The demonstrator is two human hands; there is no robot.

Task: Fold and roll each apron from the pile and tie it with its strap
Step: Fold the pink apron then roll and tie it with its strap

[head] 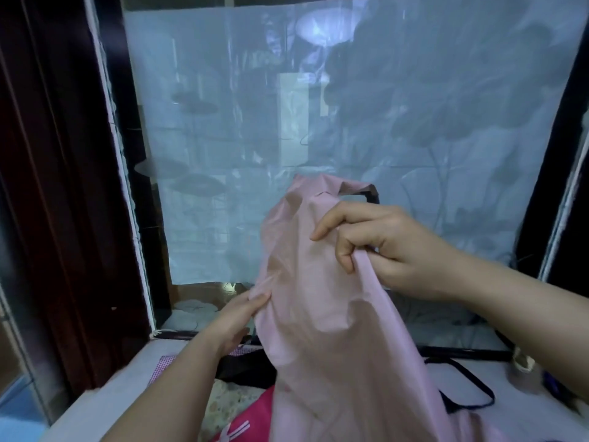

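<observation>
A pink apron (322,330) is held up in front of a window pane (223,122) covered with a pale film printed with lotus leaves. The apron's upper part is raised above the sill (105,397), and its lower part hangs down out of view at the bottom.

A fold near the apron's right edge is clamped by the right hand (379,247): the cloth is pinched between the thumb and the curled fingers, while the index finger is stretched out leftward across the face of the fabric. From this pinch the fabric falls away steeply down and to the right.

The apron's left edge is pinched at the fingertips of the left hand (239,317), which is lower than the right hand and reaches in from below. The cloth is spread loosely between the two grips, with creases running down it.

Above the right hand, the top of the apron is bunched, and a short piece of black strap (373,195) can be seen beside it.

Beneath the apron, a pile (229,393) is seen on the sill: magenta cloth (242,425) with white stripes, floral cloth (223,406), checked cloth (164,362) and black cloth (245,368). A second black strap (475,381) lies looped on the sill to the right.
</observation>
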